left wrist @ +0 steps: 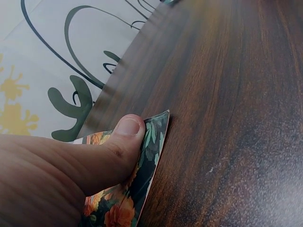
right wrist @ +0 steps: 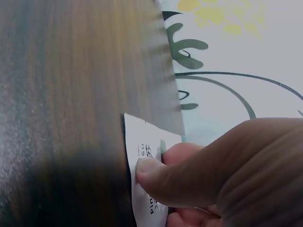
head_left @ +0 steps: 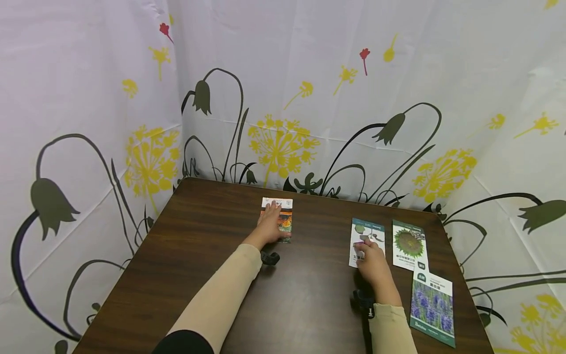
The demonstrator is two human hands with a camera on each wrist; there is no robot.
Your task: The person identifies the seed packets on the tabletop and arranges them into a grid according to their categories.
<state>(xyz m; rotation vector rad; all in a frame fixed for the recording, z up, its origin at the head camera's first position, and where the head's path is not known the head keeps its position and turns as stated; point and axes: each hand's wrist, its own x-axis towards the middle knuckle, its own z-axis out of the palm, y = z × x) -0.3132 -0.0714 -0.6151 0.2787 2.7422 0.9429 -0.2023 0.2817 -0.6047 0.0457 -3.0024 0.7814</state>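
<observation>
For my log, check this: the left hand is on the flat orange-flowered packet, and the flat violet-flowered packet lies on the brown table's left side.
Wrong side: the head view shows the flat violet-flowered packet on the right side of the brown table. The left hand is on the flat orange-flowered packet.

A white curtain (head_left: 329, 29) printed with yellow flowers (head_left: 283, 147), small red blooms (head_left: 364, 53) and drooping grey-green bellflowers (head_left: 202, 97) hung behind and beside a dark wood-grain table (head_left: 309, 295), whose glossy top caught pale light.
</observation>
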